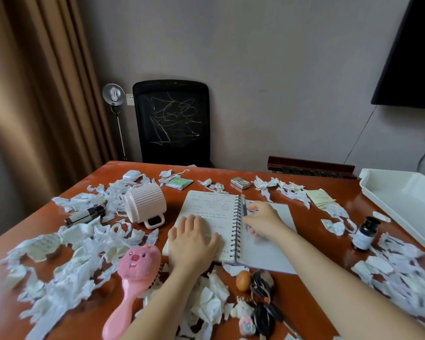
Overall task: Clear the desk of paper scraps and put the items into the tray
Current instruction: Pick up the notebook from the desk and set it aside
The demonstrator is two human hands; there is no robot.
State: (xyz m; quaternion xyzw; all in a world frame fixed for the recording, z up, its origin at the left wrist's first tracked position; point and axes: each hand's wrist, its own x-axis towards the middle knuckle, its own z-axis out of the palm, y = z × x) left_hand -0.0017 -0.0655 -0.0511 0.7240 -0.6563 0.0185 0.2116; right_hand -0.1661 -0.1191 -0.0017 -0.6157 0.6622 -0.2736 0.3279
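Spotter: Nearest, 7 o'clock: pink brush (133, 273), plush face up, handle toward camera. Torn paper scraps (66, 266) heaped round it and over the left half of the desk (304, 217).

Scribe: Hands?

Spotter: Noted left hand (193, 238) flat, fingers straight and spread, pressing the written left page of the spiral notebook (211, 212) at desk centre. Noted right hand (263, 220) at the binding, fingers and thumb curled about the pen (244, 204), which lies along the spiral.

Scribe: Tray?

Spotter: White tray (402, 200) at 2 o'clock, at the desk's right edge, well apart from both hands. More scraps between it and the notebook, and another drift at 4 o'clock.

Scribe: Loose items?

Spotter: Ribbed pink mug (144, 202) on its side at 11 o'clock, handle toward camera, just beside the notebook. Dark tube (85, 214) at 10 o'clock among scraps. Green packet (179, 182) and silver lighter (241, 182) near 12, beyond the notebook. Dark bottle (366, 231) with white label standing at 3 o'clock. Toward 5 o'clock, small orange ball (243, 280), perhaps a fruit, just beside a bunch of keys (263, 298) on black cord; pastel charm (245, 317) next to those.

Scribe: Beyond the desk?

Spotter: Black chair (172, 121) at 12 o'clock, against the wall
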